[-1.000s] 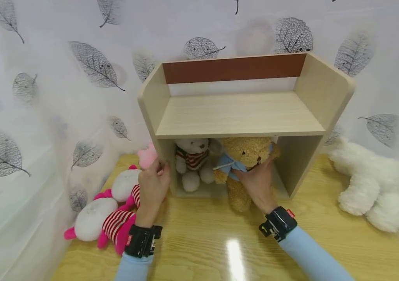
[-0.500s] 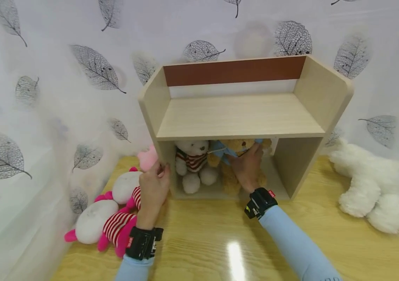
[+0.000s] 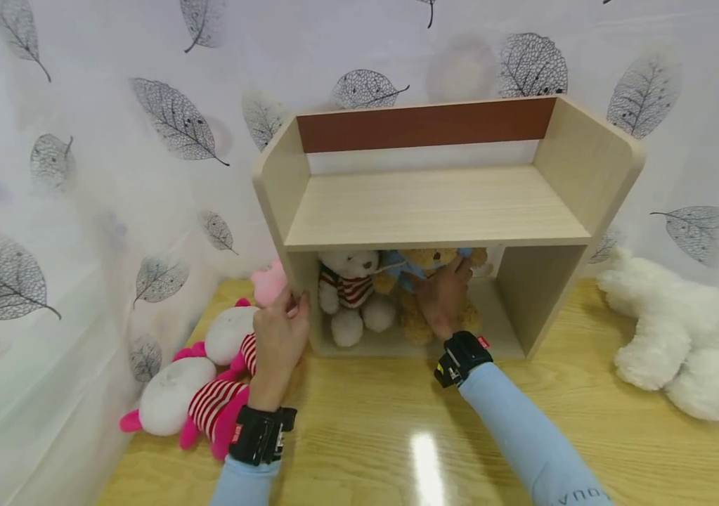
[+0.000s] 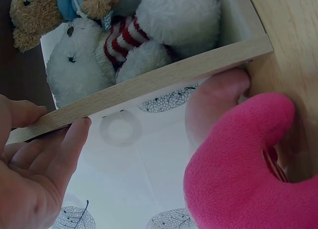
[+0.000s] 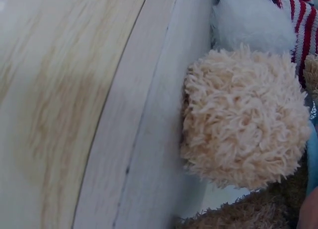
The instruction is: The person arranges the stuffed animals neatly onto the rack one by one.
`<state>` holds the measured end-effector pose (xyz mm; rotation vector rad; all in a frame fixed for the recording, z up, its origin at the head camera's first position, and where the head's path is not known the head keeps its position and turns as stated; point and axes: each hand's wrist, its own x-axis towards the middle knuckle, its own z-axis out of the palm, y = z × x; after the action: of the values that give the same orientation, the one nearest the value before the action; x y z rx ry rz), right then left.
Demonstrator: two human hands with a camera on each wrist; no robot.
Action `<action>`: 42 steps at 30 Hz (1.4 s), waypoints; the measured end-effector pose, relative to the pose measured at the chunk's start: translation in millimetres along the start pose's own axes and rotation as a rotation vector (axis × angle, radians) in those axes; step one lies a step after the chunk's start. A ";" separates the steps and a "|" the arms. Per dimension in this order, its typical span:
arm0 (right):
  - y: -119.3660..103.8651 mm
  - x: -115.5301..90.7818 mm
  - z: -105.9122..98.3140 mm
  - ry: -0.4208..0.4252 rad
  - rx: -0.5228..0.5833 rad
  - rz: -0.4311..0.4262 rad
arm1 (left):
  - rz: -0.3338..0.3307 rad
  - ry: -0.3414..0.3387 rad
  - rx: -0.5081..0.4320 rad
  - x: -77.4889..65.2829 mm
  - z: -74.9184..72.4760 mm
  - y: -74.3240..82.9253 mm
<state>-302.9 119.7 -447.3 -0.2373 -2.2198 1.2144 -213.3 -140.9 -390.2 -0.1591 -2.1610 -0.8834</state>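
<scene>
Tan bear (image 3: 416,320), face (image 3: 433,258) hidden from right-wrist view

- Shaggy tan paw (image 5: 246,117), centre
- White paw (image 5: 252,23) behind it
- Striped cloth (image 5: 304,28), upper right
- Shelf (image 5: 151,110), left of paws
- Table (image 5: 54,90), far left
- Right hand (image 5: 310,211), a sliver, lower right

Leaf-print sheeting (image 3: 372,42) is hanging round a wood-grain tabletop (image 3: 346,429) where a 2-tier shelf (image 3: 438,204) is standing, showing a curtained-off tabletop corner.
</scene>
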 end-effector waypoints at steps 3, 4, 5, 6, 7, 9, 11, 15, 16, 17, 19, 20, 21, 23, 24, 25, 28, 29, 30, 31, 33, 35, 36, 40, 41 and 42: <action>-1.1 -0.3 1.3 -0.002 0.002 -0.001 | 0.003 -0.006 0.007 0.4 -0.2 -1.1; -1.7 -0.5 1.6 -0.006 0.004 0.001 | 0.004 -0.009 0.009 0.7 -0.5 -1.0; -2.3 -0.6 2.0 -0.013 0.003 0.002 | 0.005 -0.009 0.013 1.0 -0.6 -1.3; -3.1 -0.9 2.3 -0.025 0.000 0.009 | 0.007 -0.009 0.014 1.4 -0.7 -1.5; -3.7 -1.3 2.9 -0.037 -0.007 0.019 | 0.007 -0.010 0.018 1.8 -1.0 -1.3; -5.3 -2.0 4.1 -0.066 -0.021 0.031 | 0.006 -0.010 0.015 2.2 -1.1 -1.4; -7.9 -3.6 5.6 -0.096 -0.051 0.039 | 0.003 -0.014 0.010 2.4 -0.9 -1.6; -14.4 -9.6 10.4 -0.116 -0.076 0.034 | 0.009 -0.017 0.005 2.0 -0.8 -1.6; -16.0 -11.3 11.5 -0.118 -0.079 0.032 | 0.012 -0.015 0.007 2.1 -0.7 -1.8; -17.6 -13.1 11.7 -0.127 -0.080 0.038 | 0.017 -0.012 0.005 2.0 -0.6 -1.9; -19.9 -15.8 9.6 -0.172 -0.095 0.042 | 0.021 -0.009 0.010 1.6 -1.0 -1.6; -21.4 -17.1 6.3 -0.217 -0.112 0.047 | 0.021 -0.008 0.012 1.4 -0.9 -1.9; -22.9 -18.7 1.3 -0.268 -0.130 0.054 | 0.019 -0.008 0.012 1.2 -1.0 -1.7; -26.0 -22.2 -12.6 -0.391 -0.180 0.040 | 0.014 -0.012 0.006 0.7 -0.9 -1.8; -27.1 -24.1 -20.4 -0.450 -0.207 0.024 | 0.011 -0.016 0.001 0.5 -0.9 -1.5; -27.8 -26.1 -28.7 -0.505 -0.237 0.008 | 0.009 -0.019 -0.005 0.3 -0.8 -1.5; -25.9 -32.6 -51.5 -0.634 -0.311 -0.062 | 0.003 -0.026 -0.017 0.0 -0.6 -0.9; -24.1 -34.9 -57.0 -0.661 -0.327 -0.081 | 0.001 -0.026 -0.013 -0.1 -0.5 -0.8; -21.9 -37.4 -61.5 -0.686 -0.338 -0.096 | 0.001 -0.023 -0.009 -0.2 -0.6 -0.6; -19.1 -39.4 -64.2 -0.704 -0.350 -0.121 | 0.001 -0.016 -0.003 -0.3 -0.6 -0.9; -13.8 -43.0 -65.7 -0.714 -0.361 -0.161 | -0.002 -0.006 0.006 -0.6 -0.6 -1.7; -10.9 -46.0 -63.8 -0.699 -0.366 -0.180 | -0.005 -0.003 0.009 -1.0 -0.6 -2.3; -10.3 -47.3 -62.1 -0.690 -0.368 -0.184 | -0.005 -0.003 0.008 -1.2 -0.7 -2.4; -13.4 -49.6 -55.1 -0.669 -0.341 -0.157 | -0.004 -0.012 -0.003 -1.3 -0.7 -2.1; -14.1 -49.2 -53.3 -0.667 -0.336 -0.154 | -0.001 -0.015 -0.006 -1.0 -0.4 -2.2; -15.1 -48.3 -51.6 -0.666 -0.334 -0.140 | 0.003 -0.020 -0.014 -0.7 -0.3 -2.0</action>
<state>-232.3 127.5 -433.8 0.2303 -2.9529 0.9213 -213.5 -142.5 -391.6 -0.1785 -2.1727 -0.8992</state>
